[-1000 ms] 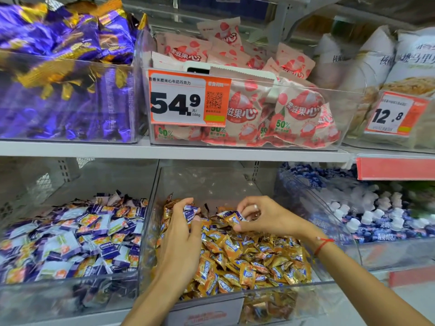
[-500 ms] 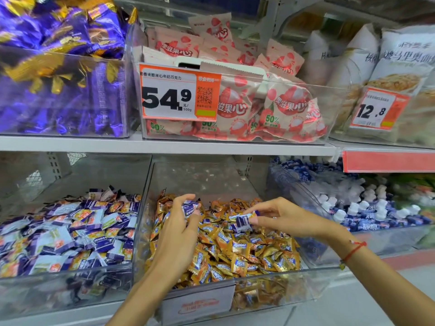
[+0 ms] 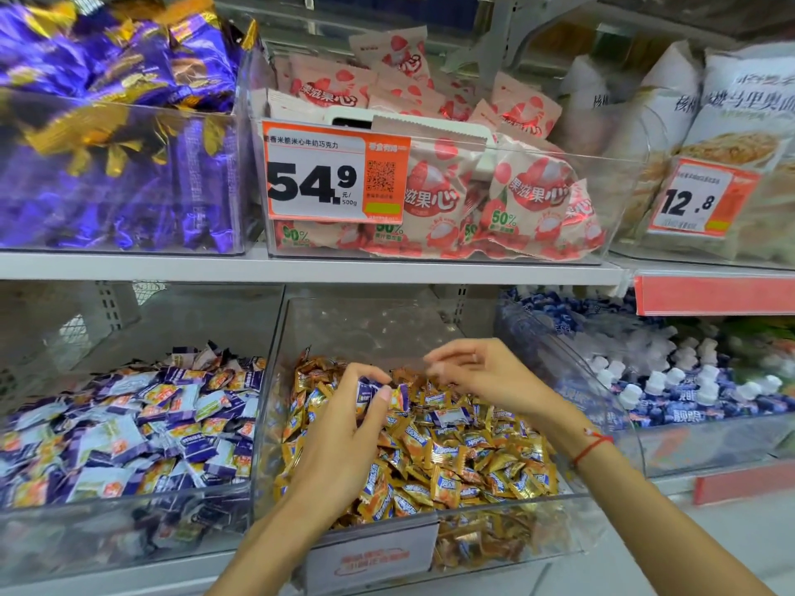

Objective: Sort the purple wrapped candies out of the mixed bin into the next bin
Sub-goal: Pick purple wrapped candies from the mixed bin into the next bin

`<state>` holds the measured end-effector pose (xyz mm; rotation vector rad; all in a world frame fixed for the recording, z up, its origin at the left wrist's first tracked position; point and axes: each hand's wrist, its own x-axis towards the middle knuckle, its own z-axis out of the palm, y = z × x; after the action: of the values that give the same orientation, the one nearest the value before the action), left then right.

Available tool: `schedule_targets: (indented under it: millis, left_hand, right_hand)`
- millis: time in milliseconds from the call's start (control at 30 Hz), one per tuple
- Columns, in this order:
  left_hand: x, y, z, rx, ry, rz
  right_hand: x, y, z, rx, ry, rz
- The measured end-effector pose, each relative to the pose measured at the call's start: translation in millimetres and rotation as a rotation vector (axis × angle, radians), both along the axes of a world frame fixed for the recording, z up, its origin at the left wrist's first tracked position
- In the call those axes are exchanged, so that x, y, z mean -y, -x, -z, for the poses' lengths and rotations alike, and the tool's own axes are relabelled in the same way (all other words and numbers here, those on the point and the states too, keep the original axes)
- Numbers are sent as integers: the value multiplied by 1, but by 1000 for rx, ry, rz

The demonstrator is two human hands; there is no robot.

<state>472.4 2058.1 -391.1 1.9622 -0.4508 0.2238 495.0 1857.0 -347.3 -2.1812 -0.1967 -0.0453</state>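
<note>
**Right hand lets go of its candy**

The right hand (image 3: 482,376) has lifted off the pile since half a second ago, fingers loosely curled, holding nothing. The left hand (image 3: 344,428) clutches purple wrapped candies (image 3: 369,387) above the mixed bin (image 3: 494,548); the next bin (image 3: 129,531) sits left.

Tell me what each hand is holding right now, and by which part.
The left hand grips a few purple wrapped candies, fingers and thumb curled round the bunch; the exact spot on the wrappers is hidden. The right hand is blurred; whether it holds anything cannot be told.
</note>
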Motion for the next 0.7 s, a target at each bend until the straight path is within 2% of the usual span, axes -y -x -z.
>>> schedule_targets:
  millis: [100,167,233,433,567,700]
  left_hand:
    - [0,-2,1,7,8,-28]
    - [0,-2,2,16,8,-24]
    - [1,-3,3,20,14,-17]
    - [-2,0,0,39,104,-63]
    - [-2,0,-1,83,123,-122]
    - [-1,5,-5,129,118,-117]
  right_hand:
    - [19,-7,18,-122,647,-102]
    - [21,-5,30,-70,839,-60]
    - [21,-3,31,29,787,27]
    - [14,-7,23,-48,164,189]
    - [0,-14,9,-76,0,171]
    - [-15,-4,9,-91,-41,-34]
